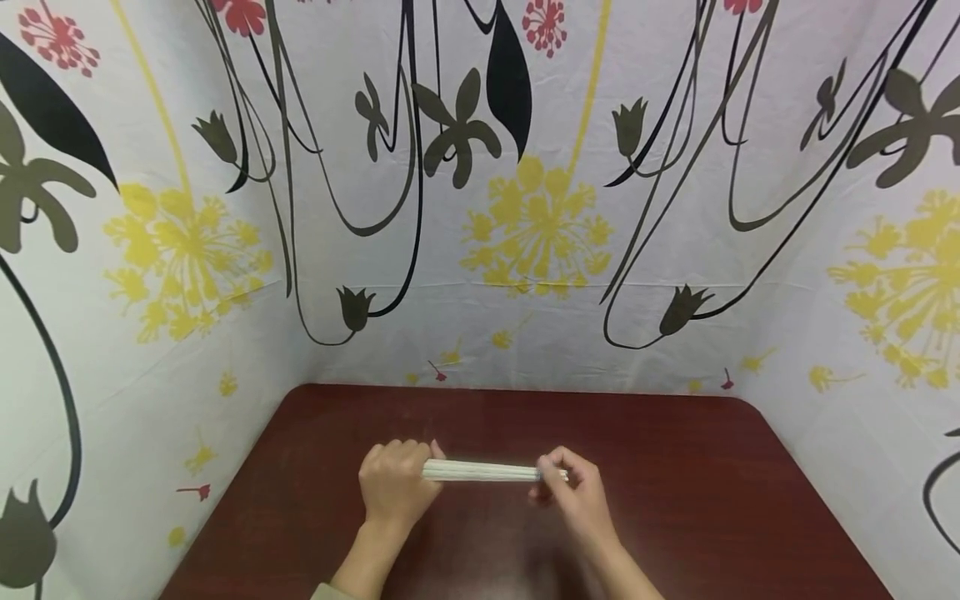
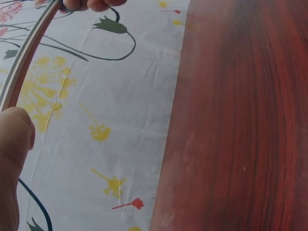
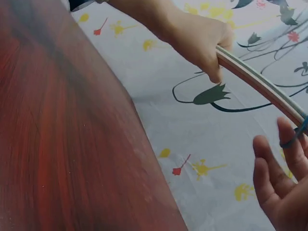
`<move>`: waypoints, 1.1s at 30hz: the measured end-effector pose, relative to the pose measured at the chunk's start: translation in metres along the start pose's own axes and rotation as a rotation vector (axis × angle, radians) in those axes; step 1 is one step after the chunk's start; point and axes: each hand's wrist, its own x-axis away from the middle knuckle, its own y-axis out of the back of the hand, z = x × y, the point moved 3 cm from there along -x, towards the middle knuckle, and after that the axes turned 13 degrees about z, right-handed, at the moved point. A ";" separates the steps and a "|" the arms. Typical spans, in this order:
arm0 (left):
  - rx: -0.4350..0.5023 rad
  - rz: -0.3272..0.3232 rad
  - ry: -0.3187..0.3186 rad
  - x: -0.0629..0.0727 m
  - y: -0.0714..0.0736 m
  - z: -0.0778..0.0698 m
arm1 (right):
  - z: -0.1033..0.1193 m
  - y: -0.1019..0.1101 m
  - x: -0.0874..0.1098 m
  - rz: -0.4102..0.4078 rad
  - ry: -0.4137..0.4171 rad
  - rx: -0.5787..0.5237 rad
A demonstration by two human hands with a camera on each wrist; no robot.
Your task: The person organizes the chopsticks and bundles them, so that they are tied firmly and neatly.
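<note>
A bundle of slim pale sticks (image 1: 482, 472), resembling chopsticks, is held level above the dark red-brown table (image 1: 690, 517). My left hand (image 1: 397, 482) wraps round the bundle's left end in a fist, its thumb along the sticks. At the other end, my right hand (image 1: 583, 496) pinches with thumb and forefinger, where a thin blue elastic band (image 3: 302, 130) goes round the sticks. That band also crosses a finger in the right wrist view, while the other fingers there are bent loosely away from the bundle. The sticks' left tips are hidden inside the left fist.
A white cloth with printed flowers (image 1: 540, 225) hangs behind the table and along both sides. The table's far edge (image 1: 517, 390) has rounded corners and meets the cloth.
</note>
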 end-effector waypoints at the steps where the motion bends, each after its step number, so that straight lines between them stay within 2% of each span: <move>1: 0.004 0.005 0.003 0.000 0.000 0.000 | -0.001 -0.001 0.000 0.012 -0.036 0.007; 4: 0.022 0.028 0.017 0.001 -0.001 0.000 | -0.008 -0.003 0.001 0.067 -0.115 -0.047; 6: 0.037 0.046 0.032 0.003 -0.001 0.001 | -0.014 -0.003 0.003 0.123 -0.114 -0.148; 11: 0.046 0.060 0.060 0.008 -0.002 0.002 | -0.023 -0.003 0.009 0.318 -0.006 -0.488; 13: 0.044 0.053 0.063 0.008 -0.001 0.002 | -0.024 -0.004 0.011 0.362 0.049 -0.620; 15: 0.042 0.052 0.061 0.006 -0.001 0.001 | -0.024 -0.005 0.013 0.369 0.098 -0.711; 18: 0.039 0.056 0.065 0.003 0.000 0.001 | -0.022 -0.005 0.015 0.304 0.146 -0.765; 22: 0.026 0.080 0.072 0.002 0.002 0.002 | -0.017 -0.004 0.017 0.192 0.167 -0.717; 26: 0.022 0.085 0.076 0.002 0.003 0.003 | -0.013 -0.001 0.016 0.092 0.165 -0.579; 29: 0.024 0.089 0.072 0.001 0.004 0.004 | -0.006 0.004 0.011 0.054 0.211 -0.436; 33: 0.028 0.101 0.066 0.000 0.005 0.003 | 0.003 0.011 0.004 0.068 0.272 -0.229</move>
